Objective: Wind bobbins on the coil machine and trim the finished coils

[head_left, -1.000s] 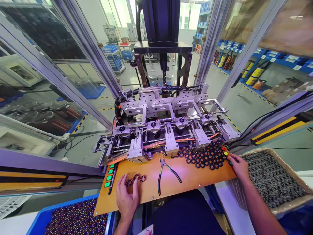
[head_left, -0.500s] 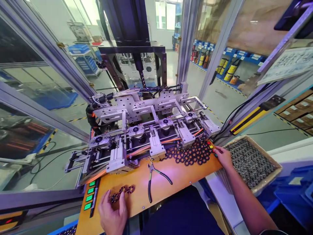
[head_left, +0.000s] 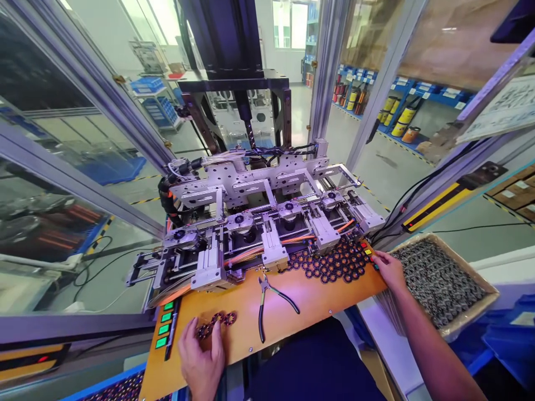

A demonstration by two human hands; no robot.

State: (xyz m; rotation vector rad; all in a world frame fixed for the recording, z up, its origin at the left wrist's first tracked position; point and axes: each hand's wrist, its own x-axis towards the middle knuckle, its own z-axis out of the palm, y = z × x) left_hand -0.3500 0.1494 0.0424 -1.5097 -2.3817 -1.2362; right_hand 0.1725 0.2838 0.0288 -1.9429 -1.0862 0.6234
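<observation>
Low on the left, my left hand point(head_left: 203, 356) rests at the orange board point(head_left: 301, 328), its thumb and fingers apart around a few small dark rings with copper-coloured windings point(head_left: 218, 318). Whether it touches them I cannot tell. My right hand point(head_left: 389, 270) is at the board's right end, fingers stretched to the coloured push buttons point(head_left: 368, 252); it holds nothing I can see. The fingertips partly cover the lowest buttons. Between the hands lie diagonal cutters point(head_left: 264, 303) with dark handles spread. Many more wound rings point(head_left: 334, 264) are massed at the board's back right.
A metal machine with several stations point(head_left: 271, 245) runs along the board's back edge. Green square buttons point(head_left: 164, 329) line the left end. On the right stands a box of grey metal parts point(head_left: 443, 281). Aluminium frame posts point(head_left: 330, 72) rise around the machine.
The whole view has shifted slightly, so everything appears a little further right. Both hands keep their places, the left by the rings and the right at the buttons.
</observation>
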